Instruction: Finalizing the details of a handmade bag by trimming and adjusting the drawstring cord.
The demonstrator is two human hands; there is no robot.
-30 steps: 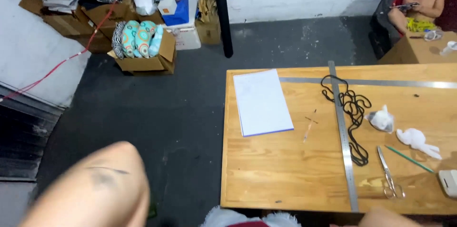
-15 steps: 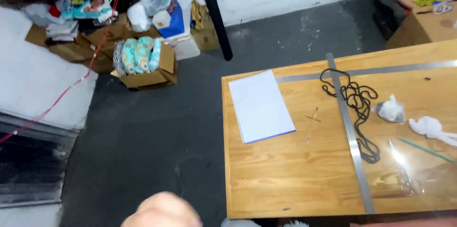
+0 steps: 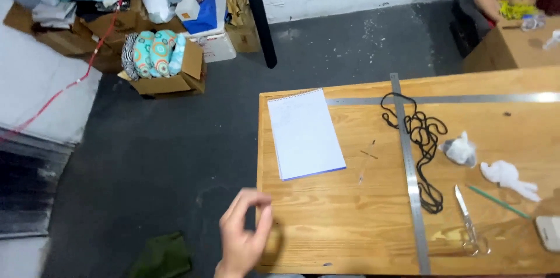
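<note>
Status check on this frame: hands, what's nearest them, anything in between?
One hand in view at the wooden table's near-left edge, fingers curled, holding nothing visible; which hand, unclear. Nearest thing: white spiral notepad, apart from it. Bare tabletop between them.

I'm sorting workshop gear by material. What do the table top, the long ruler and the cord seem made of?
Table: wood, smooth finish, visible grain. Ruler: probably metal, a thin grey strip with a dull shine. Cord: likely a soft black fibre, lying in loose loops.
</note>
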